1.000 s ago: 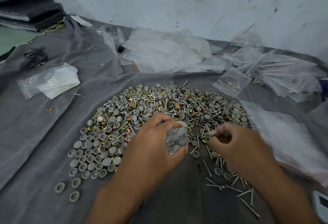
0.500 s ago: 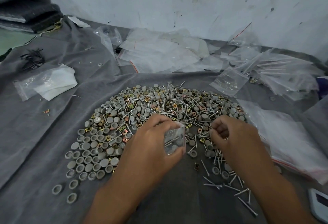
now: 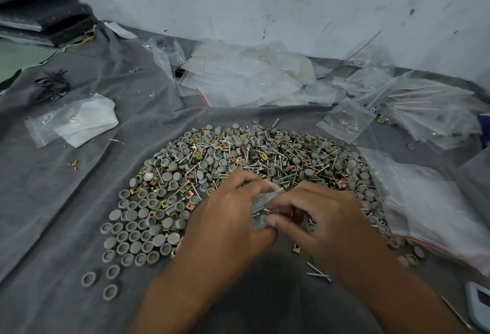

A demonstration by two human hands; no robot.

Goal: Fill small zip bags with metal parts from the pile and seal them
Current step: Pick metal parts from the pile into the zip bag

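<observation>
Clear small zip bag (image 3: 261,205) is gripped upright by the left hand (image 3: 230,225), mouth held open while screws are pinched in by the right hand (image 3: 322,221) above the pile (image 3: 238,158)

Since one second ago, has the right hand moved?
Yes. The right hand has moved left over the pile of parts and now meets the small zip bag held by the left hand.

No text, label, brand, number or sign could be read anywhere in the frame.
</observation>
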